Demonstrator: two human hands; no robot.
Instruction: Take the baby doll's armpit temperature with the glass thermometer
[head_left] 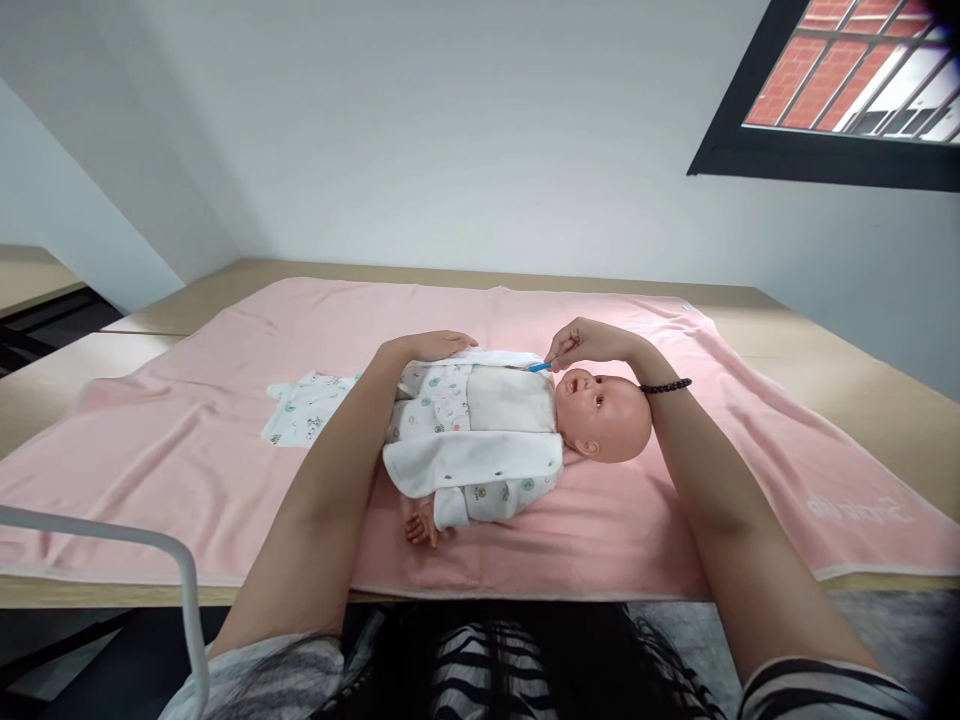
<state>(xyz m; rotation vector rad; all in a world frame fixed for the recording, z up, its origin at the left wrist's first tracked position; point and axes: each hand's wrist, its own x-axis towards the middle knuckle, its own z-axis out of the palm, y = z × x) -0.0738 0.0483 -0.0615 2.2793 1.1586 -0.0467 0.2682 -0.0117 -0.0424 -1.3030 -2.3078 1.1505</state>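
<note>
A baby doll (604, 415) lies on its back with its head to the right, dressed in white printed clothes. Its white jacket (480, 460) is spread apart at the front, baring a plain white chest (514, 400). By the jacket's far edge, my left hand (442, 344) rests with fingers stretched out flat. My right hand (576, 343) is closed in a pinch on a slim blue stick (539, 367), whose tip is at the jacket collar beside the doll's chin. The stick's other end is hidden in my fingers. One doll hand (422, 524) sticks out of the near sleeve.
A pink blanket (187, 400) covers most of the wooden table (847, 400). Left of the doll lies a white printed garment (304, 410), partly behind my left forearm. A grey metal bar (180, 560) curves up at the near left. The wall (465, 140) stands behind the table.
</note>
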